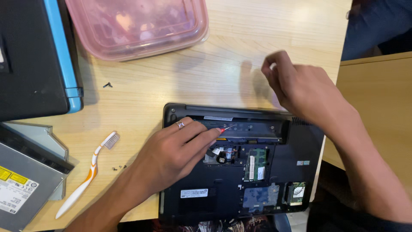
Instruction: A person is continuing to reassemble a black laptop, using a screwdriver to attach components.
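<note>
Opened black laptop underside (240,172): my left hand (171,154) pinches a red-tipped tool (227,127); my right hand (300,86), at 1 o'clock, blurred, grip indeterminable.

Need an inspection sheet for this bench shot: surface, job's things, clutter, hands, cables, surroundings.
Surface: pale wooden table.
Job's things: black laptop lying bottom up, cover off, memory board exposed.
Clutter: toothbrush, loose screw, pink plastic box, disc drive, black case with blue edge.
Hands: left hand rests on the laptop, pinching a thin red-tipped tool; right hand raised above the table, blurred.
Cables: nothing seen.
Surroundings: second table at right.
</note>
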